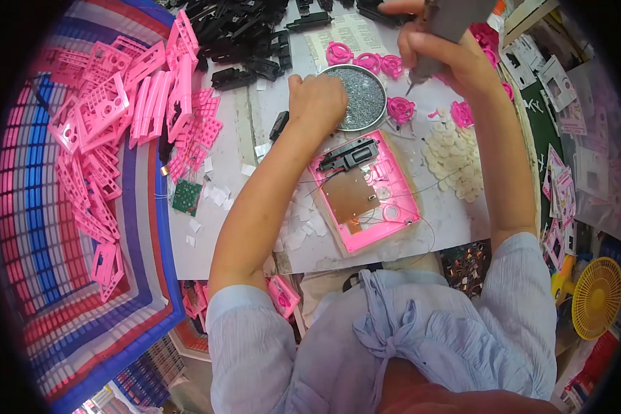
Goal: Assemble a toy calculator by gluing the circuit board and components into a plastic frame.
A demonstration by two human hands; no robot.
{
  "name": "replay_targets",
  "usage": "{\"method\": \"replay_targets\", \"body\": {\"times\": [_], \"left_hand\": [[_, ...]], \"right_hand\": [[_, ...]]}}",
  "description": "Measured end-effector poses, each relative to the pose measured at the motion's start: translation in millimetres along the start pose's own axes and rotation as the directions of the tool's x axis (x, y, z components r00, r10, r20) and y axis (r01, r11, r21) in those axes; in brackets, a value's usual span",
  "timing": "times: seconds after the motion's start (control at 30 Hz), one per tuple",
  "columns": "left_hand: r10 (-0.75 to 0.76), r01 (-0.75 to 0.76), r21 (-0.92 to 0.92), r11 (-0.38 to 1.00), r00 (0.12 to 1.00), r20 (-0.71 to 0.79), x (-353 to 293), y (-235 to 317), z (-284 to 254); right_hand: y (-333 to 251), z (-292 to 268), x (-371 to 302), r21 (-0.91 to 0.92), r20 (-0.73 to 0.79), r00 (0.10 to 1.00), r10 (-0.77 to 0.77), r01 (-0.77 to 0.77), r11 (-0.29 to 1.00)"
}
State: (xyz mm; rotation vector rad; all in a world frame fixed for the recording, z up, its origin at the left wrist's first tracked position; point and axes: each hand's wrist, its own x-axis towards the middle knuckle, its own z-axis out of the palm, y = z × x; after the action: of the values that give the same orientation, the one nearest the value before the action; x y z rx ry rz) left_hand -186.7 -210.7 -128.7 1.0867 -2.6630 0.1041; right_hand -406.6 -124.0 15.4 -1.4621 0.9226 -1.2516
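White table (217,255), strewn with black parts (238,31).
Holds grey driver (455,19) in right hand (459,58), tip down near a pink ring (400,109). Has left hand (317,102) over the left edge of a dish (385,103) of metal bits (364,93), fingers curled; cannot tell whether pinching any. Has open pink case (401,190) just beside the dish, nearer the body, with black module (350,155) and brown board (348,196) inside.

You're in an assembly workshop: beyond the pink housing (369,239) lie piled black mechanisms (238,27), left of it heaped pink panels (103,110).
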Motion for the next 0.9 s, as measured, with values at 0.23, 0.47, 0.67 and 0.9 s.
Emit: {"method": "replay_targets", "body": {"times": [0.23,0.47,0.67,0.9], "left_hand": [[-0.066,0.234,-0.759,0.607,0.967,0.245,-27.6,3.4,-53.1],[0.067,-0.226,-0.573,0.788,0.956,-0.286,-113.2,70.6,-87.0],[-0.063,-0.181,-0.673,0.717,0.945,-0.322,-129.4,72.7,-79.3],[-0.077,-0.182,-0.597,0.782,0.921,-0.382,-129.4,70.0,-78.8]], "right_hand": [[3.1,20.7,-27.7,0.025,0.109,0.976,-0.191,0.190,0.982],[10.5,82.3,-69.1,0.365,-0.063,0.970,-0.236,0.243,0.899],[11.5,107.9,-70.0,0.492,-0.147,0.941,-0.304,0.337,0.803],[20.4,110.5,-73.2,0.387,-0.103,0.946,-0.307,0.323,0.864]]}}
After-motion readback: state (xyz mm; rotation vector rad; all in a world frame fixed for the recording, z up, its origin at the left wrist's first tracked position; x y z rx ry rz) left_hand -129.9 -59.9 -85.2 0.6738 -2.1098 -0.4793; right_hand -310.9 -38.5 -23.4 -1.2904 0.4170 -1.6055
